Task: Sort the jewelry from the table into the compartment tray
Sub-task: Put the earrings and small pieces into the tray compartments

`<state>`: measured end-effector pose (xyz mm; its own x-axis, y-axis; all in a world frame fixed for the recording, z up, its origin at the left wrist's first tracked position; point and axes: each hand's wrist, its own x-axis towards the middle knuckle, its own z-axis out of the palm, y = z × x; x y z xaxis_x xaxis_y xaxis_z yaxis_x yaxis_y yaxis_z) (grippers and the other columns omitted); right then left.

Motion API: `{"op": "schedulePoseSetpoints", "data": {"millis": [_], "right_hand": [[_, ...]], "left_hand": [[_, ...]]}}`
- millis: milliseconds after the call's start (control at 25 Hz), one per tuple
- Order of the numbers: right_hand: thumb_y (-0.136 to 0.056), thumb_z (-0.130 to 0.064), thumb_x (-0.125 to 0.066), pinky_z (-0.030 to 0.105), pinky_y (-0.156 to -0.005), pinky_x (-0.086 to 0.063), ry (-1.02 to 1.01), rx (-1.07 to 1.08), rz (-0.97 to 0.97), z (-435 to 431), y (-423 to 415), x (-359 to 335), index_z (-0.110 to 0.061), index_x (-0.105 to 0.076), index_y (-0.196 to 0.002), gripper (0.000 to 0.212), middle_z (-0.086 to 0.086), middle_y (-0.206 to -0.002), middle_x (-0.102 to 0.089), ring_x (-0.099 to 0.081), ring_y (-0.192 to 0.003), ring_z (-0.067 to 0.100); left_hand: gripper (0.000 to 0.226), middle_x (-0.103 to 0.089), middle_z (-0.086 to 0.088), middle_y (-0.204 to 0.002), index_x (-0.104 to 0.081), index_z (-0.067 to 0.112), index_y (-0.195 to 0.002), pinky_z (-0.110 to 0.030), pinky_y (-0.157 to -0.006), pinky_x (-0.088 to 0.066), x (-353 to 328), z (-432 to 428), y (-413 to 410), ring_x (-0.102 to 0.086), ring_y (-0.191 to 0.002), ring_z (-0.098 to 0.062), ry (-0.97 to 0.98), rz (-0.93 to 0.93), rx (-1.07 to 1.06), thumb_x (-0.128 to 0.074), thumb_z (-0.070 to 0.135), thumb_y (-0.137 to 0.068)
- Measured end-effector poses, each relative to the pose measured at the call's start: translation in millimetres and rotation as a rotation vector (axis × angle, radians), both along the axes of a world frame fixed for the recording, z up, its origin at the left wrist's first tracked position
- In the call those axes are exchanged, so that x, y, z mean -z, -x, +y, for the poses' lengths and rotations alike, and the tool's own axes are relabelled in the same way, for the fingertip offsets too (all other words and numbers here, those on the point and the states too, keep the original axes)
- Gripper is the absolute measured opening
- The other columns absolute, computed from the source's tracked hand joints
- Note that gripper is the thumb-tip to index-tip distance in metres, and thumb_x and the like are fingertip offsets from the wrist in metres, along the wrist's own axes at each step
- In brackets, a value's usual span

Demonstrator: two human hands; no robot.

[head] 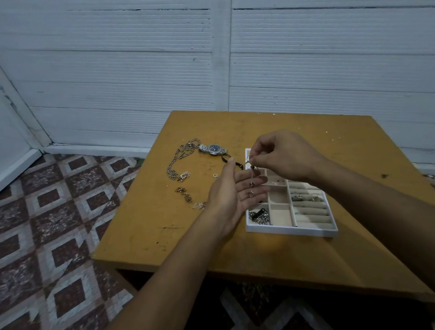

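My right hand [282,155] pinches the hook end of a dangling earring [251,185] above the left side of the white compartment tray [293,230]. The earring's small pendant hangs down onto the palm of my left hand [234,192], which lies flat and palm-up under it. On the table to the left lie a silver wristwatch [214,149], a long silver chain [181,159], a small ring [215,175] and several small gold-toned pieces [186,193]. A silver chain [261,218] lies in the tray's near-left compartment, and small pieces sit on its ring rolls [304,197].
The wooden table [163,224] stands near a white panelled wall. Its left and front edges drop to a patterned tile floor [56,222]. A dark cord [235,161] lies between the watch and my left fingertips.
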<state>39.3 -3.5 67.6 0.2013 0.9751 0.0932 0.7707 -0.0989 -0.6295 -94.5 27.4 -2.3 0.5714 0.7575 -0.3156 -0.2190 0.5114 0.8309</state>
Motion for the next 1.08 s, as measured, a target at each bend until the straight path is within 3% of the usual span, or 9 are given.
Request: {"op": "schedulePoseSetpoints", "data": {"millis": [280,720,1080], "right_hand": [[-0.082,-0.021,-0.071,0.017,-0.058,-0.038,0.002,0.059,0.014,-16.2,-29.1,0.8,-0.022,-0.071,-0.076,0.006,-0.011,-0.069,-0.063,-0.055,-0.064,0.001],[-0.083,-0.018,-0.07,0.02,-0.063,-0.045,0.004,0.087,0.049,-29.1,-54.5,9.2,-0.016,-0.073,-0.081,0.004,-0.008,-0.072,-0.066,-0.058,-0.068,0.005],[-0.082,-0.018,-0.071,0.02,-0.058,-0.039,0.008,0.091,0.075,-27.8,-56.6,19.2,-0.021,-0.07,-0.075,0.007,-0.011,-0.066,-0.062,-0.054,-0.061,0.003]], "left_hand": [[0.063,-0.073,-0.018,-0.094,-0.064,-0.001,-0.105,-0.041,-0.082,-0.058,-1.2,-9.5,-27.4,-0.071,-0.087,-0.03,-0.008,0.035,0.053,-0.032,0.053,-0.099],[0.058,-0.071,-0.018,-0.1,-0.063,0.001,-0.104,-0.041,-0.095,-0.052,-5.7,-17.7,-53.0,-0.068,-0.098,-0.028,-0.053,0.107,0.043,-0.03,0.048,-0.101],[0.05,-0.07,-0.013,-0.104,-0.065,0.008,-0.099,-0.037,-0.096,-0.051,-9.6,-18.3,-52.2,-0.067,-0.101,-0.025,-0.118,0.183,0.041,-0.032,0.045,-0.102]]}}
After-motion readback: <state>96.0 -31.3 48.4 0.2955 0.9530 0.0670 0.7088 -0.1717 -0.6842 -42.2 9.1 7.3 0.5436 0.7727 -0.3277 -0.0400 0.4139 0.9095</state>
